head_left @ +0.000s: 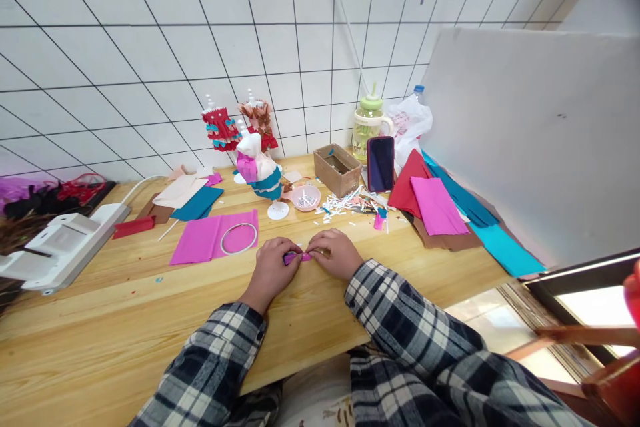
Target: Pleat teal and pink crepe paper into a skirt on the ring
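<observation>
My left hand [273,270] and my right hand [335,253] are close together over the front of the wooden table [210,333]. Between their fingertips is a small strip of magenta crepe paper [306,257], pinched from both sides. Something dark shows at its left end under my left fingers, too small to name. Left of my hands lies a magenta crepe paper sheet [197,240] with a white ring [223,240] on it. Just beyond them stands a small white dress form [250,144] draped in white, magenta and teal paper.
Two more decorated dress forms [220,128] stand behind. Further right are a pink dish [306,198], white paper scraps [345,205], a cardboard box [345,181], a phone [381,163], a green-lidded jug [367,127] and folded coloured paper [437,207]. A white power strip [75,247] lies left.
</observation>
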The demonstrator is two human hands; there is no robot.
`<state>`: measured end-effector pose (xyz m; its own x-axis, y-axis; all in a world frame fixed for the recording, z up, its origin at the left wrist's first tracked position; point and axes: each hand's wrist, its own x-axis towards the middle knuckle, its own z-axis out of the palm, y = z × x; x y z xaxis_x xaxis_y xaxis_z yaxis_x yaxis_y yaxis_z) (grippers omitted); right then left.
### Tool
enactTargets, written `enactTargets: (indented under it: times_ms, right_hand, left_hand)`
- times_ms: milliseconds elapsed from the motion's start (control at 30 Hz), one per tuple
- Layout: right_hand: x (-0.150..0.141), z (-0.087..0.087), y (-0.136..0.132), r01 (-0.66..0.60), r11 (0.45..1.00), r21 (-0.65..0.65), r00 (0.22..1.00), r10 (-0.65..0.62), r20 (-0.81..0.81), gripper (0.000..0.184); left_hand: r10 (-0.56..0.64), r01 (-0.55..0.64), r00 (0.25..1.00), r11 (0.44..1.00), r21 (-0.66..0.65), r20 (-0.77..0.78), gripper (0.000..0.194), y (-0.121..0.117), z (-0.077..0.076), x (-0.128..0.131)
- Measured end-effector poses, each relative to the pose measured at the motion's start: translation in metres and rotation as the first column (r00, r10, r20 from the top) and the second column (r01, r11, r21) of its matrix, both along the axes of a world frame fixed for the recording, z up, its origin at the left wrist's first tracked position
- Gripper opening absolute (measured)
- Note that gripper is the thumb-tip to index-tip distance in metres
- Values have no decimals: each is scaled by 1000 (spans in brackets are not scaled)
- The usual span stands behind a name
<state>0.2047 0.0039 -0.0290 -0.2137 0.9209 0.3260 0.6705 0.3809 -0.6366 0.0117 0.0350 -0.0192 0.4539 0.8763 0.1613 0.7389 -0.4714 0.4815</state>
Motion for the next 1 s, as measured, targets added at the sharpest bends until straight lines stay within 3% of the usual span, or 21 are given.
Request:
enactTargets:
  times_ms: [300,767,900,1000]
  right_hand:
    - [-3,-3,2,6,997,-76,993,3,117,17]
    - [-3,6,-4,-47,997,-57,944,63,324,22]
    - [-1,2,-4,-17,997,-73,971,34,236,21]
    - [3,-1,-2,97,989,-110,993,-88,80,33]
  left_hand:
    - [22,-22,999,1000,-13,-30,15,1,-1,0]
    - [46,-48,998,998,-41,-47,13,3,0,3]
    - [93,-98,993,993,-68,-76,14,3,2,8]
    - [137,-143,988,986,-81,-74,19,1,2,10]
